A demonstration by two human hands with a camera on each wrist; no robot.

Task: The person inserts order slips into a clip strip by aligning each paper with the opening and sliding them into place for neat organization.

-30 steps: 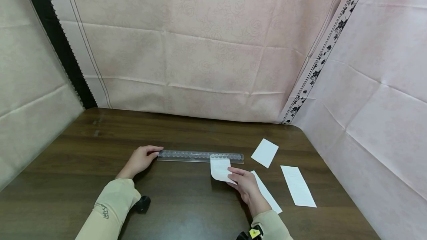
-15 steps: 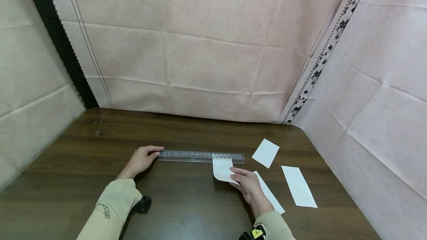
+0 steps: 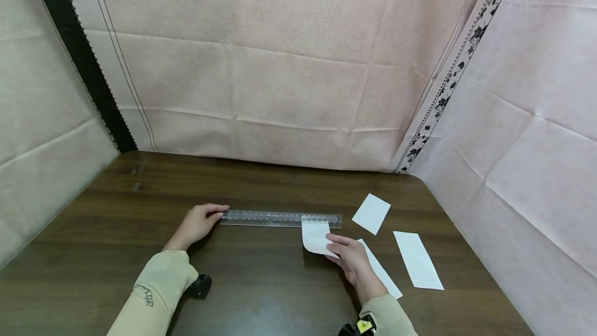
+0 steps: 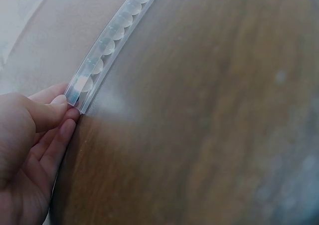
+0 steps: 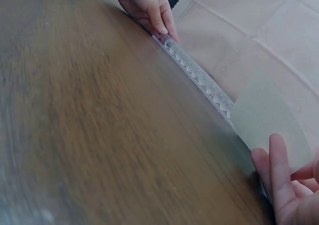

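A clear plastic ruler (image 3: 270, 218) with a row of rounded scallops lies across the table. My left hand (image 3: 198, 227) pinches its left end between thumb and fingers, seen closely in the left wrist view, where the ruler (image 4: 110, 45) runs up from the fingertips. Near the ruler's right end, a small white paper (image 3: 315, 237) has its far edge under the ruler, whose scallops show over it. My right hand (image 3: 352, 261) pinches this paper at its near right corner, so the near part bends upward. In the right wrist view the paper (image 5: 271, 120) stands curved beside the fingers.
Right of my right hand lie a small white paper (image 3: 371, 214) and a longer white strip (image 3: 418, 261). Another white strip (image 3: 382, 271) lies partly behind my right wrist. Pale patterned cloth (image 3: 289, 66) hangs behind and at both sides of the brown wooden table (image 3: 252, 284).
My right hand and the pinched paper have slid slightly right along the ruler. My left hand and the ruler stay in nearly the same place.
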